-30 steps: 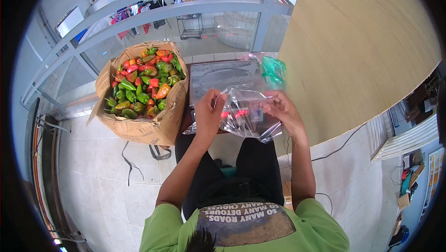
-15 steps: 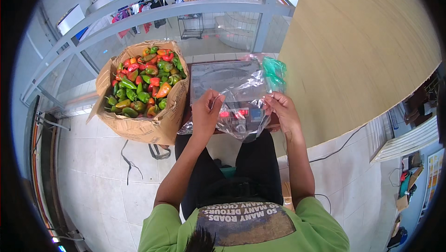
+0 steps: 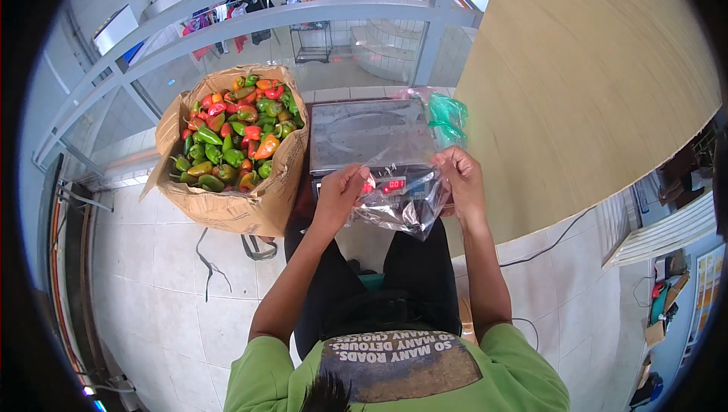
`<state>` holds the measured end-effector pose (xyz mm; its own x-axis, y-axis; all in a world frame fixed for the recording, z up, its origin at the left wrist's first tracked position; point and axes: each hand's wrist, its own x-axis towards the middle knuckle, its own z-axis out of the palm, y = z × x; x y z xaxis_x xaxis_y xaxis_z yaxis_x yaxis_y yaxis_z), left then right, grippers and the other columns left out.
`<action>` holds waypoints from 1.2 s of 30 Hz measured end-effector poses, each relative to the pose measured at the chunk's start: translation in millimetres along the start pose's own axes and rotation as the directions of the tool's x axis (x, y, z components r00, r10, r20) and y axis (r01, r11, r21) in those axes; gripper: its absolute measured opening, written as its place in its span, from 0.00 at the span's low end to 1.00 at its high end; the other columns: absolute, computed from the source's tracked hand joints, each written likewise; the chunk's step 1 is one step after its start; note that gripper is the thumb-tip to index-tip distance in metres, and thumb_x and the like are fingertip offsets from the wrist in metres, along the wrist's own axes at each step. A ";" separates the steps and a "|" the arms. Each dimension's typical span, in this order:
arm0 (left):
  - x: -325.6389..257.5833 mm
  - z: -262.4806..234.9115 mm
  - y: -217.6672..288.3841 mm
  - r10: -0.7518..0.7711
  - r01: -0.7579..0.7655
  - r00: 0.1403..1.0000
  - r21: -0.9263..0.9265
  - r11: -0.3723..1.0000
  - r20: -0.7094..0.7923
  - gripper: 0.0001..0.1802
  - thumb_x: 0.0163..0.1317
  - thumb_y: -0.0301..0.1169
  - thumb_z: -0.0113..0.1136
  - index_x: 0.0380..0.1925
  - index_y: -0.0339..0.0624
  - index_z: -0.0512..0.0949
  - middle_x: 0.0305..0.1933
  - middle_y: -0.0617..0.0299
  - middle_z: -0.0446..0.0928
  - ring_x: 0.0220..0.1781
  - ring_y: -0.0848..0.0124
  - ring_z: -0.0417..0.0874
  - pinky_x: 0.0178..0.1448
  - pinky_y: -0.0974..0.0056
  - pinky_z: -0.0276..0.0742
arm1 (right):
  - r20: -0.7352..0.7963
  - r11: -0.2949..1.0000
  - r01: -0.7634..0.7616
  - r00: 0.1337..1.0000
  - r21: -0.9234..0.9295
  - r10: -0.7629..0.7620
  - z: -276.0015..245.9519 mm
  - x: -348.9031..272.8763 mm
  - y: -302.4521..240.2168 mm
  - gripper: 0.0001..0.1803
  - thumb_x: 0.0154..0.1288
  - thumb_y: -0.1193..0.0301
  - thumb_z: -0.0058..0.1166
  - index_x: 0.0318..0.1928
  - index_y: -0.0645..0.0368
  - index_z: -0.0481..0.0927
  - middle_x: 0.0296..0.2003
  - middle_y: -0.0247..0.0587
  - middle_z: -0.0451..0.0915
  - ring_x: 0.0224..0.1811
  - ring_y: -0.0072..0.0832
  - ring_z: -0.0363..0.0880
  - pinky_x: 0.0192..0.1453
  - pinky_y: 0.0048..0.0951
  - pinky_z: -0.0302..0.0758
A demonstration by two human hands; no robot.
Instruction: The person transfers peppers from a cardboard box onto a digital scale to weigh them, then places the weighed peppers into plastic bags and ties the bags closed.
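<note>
- Far left: cardboard box (image 3: 235, 216), top flaps open, upright on the near side of the grey railing (image 3: 280, 19). Filled close to the rim with peppers (image 3: 231, 135), mixed green, red and orange.
- Left hand (image 3: 341, 193): thumb and fingers pinching the upper left part of the clear plastic bag.
- Scale (image 3: 371, 135): just right of the box, flat dark platter bare, red display facing the person.
- Clear plastic bag (image 3: 413, 215): stretched between both hands, over the scale's front; display reads through the film. Can't tell if it touches the scale.
- Green plastic (image 3: 447, 117): bunched at the scale's right rear corner.
- Right hand (image 3: 464, 180): pinching the bag's upper right part.
- Far right: big plywood sheet (image 3: 584, 93), beside the right hand.
</note>
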<state>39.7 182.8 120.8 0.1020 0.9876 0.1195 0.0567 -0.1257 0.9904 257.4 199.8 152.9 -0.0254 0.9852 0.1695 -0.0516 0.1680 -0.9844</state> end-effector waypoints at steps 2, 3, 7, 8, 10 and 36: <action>1.1 1.3 -1.8 0.030 -0.029 0.999 -0.037 0.999 0.034 0.14 0.61 0.37 0.53 0.35 0.36 0.74 0.22 0.67 0.69 0.20 0.83 0.66 0.25 0.76 0.63 | 0.018 0.988 0.112 0.994 -0.106 -0.110 6.3 -2.4 -3.0 0.15 0.65 0.65 0.48 0.22 0.57 0.71 0.15 0.23 0.63 0.18 0.10 0.56 0.22 0.15 0.52; 1.0 3.6 1.6 0.029 -0.028 0.999 -0.037 0.999 0.034 0.14 0.61 0.37 0.53 0.35 0.36 0.74 0.22 0.67 0.69 0.20 0.83 0.66 0.25 0.76 0.63 | 0.018 0.988 0.111 0.994 -0.106 -0.110 5.9 -3.0 -1.0 0.15 0.65 0.65 0.48 0.22 0.57 0.71 0.15 0.23 0.63 0.18 0.10 0.56 0.22 0.15 0.52; 0.7 20.5 27.8 0.172 -0.172 0.984 0.002 0.985 0.045 0.20 0.58 0.34 0.57 0.48 0.38 0.69 0.32 0.65 0.71 0.31 0.79 0.74 0.35 0.76 0.70 | 0.089 0.988 0.055 0.995 -0.142 -0.043 7.2 -6.5 6.0 0.12 0.63 0.69 0.49 0.25 0.63 0.73 0.20 0.27 0.69 0.25 0.13 0.63 0.31 0.18 0.60; 0.8 23.3 31.0 0.167 -0.166 0.984 -0.019 0.986 0.067 0.23 0.57 0.33 0.58 0.51 0.38 0.68 0.34 0.63 0.71 0.32 0.78 0.75 0.37 0.75 0.71 | 0.126 0.975 0.122 0.987 -0.185 -0.099 13.0 -9.0 2.7 0.11 0.62 0.71 0.50 0.25 0.64 0.72 0.20 0.27 0.69 0.25 0.13 0.63 0.30 0.18 0.60; 3.4 29.6 29.6 0.178 -0.172 0.981 -0.074 0.982 0.083 0.20 0.57 0.32 0.58 0.48 0.37 0.70 0.32 0.64 0.72 0.32 0.79 0.75 0.38 0.75 0.71 | 0.186 0.950 0.227 0.964 -0.212 -0.189 23.6 -12.2 -4.3 0.09 0.60 0.73 0.51 0.25 0.65 0.71 0.20 0.27 0.66 0.24 0.13 0.61 0.27 0.18 0.59; -5.6 13.8 13.3 0.158 -0.156 0.981 0.022 0.987 -0.109 0.13 0.62 0.36 0.51 0.24 0.38 0.73 0.20 0.71 0.68 0.22 0.85 0.63 0.27 0.77 0.60 | 0.343 0.988 0.098 0.938 -0.121 -0.050 24.9 -18.3 -4.1 0.12 0.61 0.70 0.52 0.22 0.61 0.71 0.17 0.25 0.65 0.20 0.12 0.59 0.24 0.18 0.55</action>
<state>53.6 174.3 132.4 0.0006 0.9597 0.2811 0.0622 -0.2806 0.9578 233.2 180.3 155.0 -0.3638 0.9040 0.2246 0.0678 0.2662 -0.9615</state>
